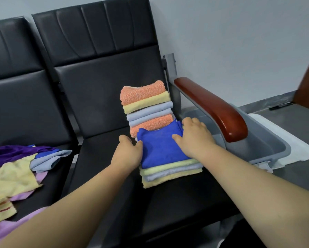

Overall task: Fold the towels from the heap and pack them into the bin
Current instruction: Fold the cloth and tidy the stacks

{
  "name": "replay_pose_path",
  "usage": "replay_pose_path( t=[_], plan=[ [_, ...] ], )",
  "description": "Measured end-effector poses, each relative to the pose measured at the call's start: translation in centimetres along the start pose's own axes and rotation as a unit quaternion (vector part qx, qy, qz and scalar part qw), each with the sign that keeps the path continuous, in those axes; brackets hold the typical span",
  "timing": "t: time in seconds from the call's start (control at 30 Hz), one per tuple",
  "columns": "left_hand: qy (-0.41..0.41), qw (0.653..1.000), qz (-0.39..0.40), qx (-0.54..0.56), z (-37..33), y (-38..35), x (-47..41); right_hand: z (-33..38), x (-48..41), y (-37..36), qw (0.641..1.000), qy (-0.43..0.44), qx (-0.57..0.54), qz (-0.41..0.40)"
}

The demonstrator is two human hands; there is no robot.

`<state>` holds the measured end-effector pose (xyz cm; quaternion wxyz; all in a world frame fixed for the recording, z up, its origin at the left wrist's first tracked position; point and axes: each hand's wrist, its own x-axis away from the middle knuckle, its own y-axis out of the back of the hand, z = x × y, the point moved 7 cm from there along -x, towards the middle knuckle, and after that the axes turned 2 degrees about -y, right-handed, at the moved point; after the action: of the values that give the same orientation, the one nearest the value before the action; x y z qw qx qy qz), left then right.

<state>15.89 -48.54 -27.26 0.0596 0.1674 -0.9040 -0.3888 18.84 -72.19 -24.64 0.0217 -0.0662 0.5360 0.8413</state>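
One blue towel (160, 147): folded to a rough square, lying on top of the near stack, mid-view between both hands.
Right hand (194, 136): grasps the blue towel at its right side; the thumb lies flat on the top face and the other fingers bend over the far right corner.
Left hand (127, 152): set against the blue towel's left edge, thumb raised clear of the cloth; the fingertips meet the edge and are partly hidden there, so I cannot tell whether it grips or only touches.
Near stack (169, 173): folded towels under the blue one, with pale yellow, light blue and pale yellow showing at the front edges; it rests towards the right side of the seat.
Far stack (146, 104): folded towels just behind the near stack; from the top of the view down they run orange, yellow, two light blue, orange.
Heap (15, 169): loose unfolded towels on the neighbouring seat to the left, in purple, yellow, light blue and lilac, well apart from both stacks.
Bin (268, 147): grey plastic, to the right of the seat beyond the armrest, which hides part of it; it stands on a grey surface (284, 178).
Seat (103, 158): black and padded, one of a row.
Armrest (212, 108): glossy reddish-brown on a grey frame, between the stacks and the bin.
White object (297, 142): flat, just beside the bin's far side.
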Motion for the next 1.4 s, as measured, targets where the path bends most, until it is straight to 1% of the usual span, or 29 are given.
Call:
replay_pose_path(
  t=[0.1,0.23,0.33,0.4,0.5,0.67,0.77,0.87,0.97,1.13,1.23,1.3,1.4],
  plan=[
    [-0.014,0.999,0.008,-0.031,1.4,1.4,0.5,2.8,1.4,-0.1,0.999,0.049,0.003,0.011],
    [-0.046,0.993,-0.004,-0.104,4.0,4.7,1.2,8.0,3.8,-2.0,0.992,0.117,0.004,0.046],
    [-0.041,0.99,0.015,-0.135,7.0,8.0,1.5,12.3,5.5,-4.2,0.984,0.159,0.011,0.075],
    [-0.028,0.987,0.025,-0.159,9.7,10.7,1.5,15.4,6.5,-5.7,0.976,0.193,0.012,0.099],
    [0.014,0.983,0.014,-0.184,14.8,15.7,1.8,20.7,7.7,-8.4,0.961,0.244,0.011,0.127],
    [0.119,0.982,-0.03,-0.145,24.7,24.1,3.2,29.7,9.0,-13.8,0.938,0.294,-0.006,0.182],
    [0.14,0.98,-0.062,-0.13,28.4,28.1,3.4,34.7,9.3,-17.0,0.926,0.319,-0.001,0.203],
    [0.137,0.979,-0.097,-0.114,31.1,30.9,3.4,39.0,8.8,-19.9,0.919,0.326,0.003,0.222],
    [0.136,0.978,-0.116,-0.104,33.5,32.4,3.4,42.8,7.9,-22.7,0.92,0.311,0.006,0.237],
    [0.091,0.982,-0.139,-0.093,34.0,32.3,1.6,45.7,3.6,-25.5,0.957,0.223,-0.008,0.185],
    [0.092,0.982,-0.145,-0.077,34.5,32.0,0.2,47.1,1.7,-26.8,0.964,0.197,-0.014,0.18],
    [0.1,0.98,-0.155,-0.081,35.1,32.0,-0.7,48.8,1.0,-27.3,0.963,0.208,-0.022,0.172],
    [0.111,0.977,-0.173,-0.052,36.3,32.3,-2.0,52.7,0.4,-28.4,0.95,0.256,-0.04,0.172]
  ],
)
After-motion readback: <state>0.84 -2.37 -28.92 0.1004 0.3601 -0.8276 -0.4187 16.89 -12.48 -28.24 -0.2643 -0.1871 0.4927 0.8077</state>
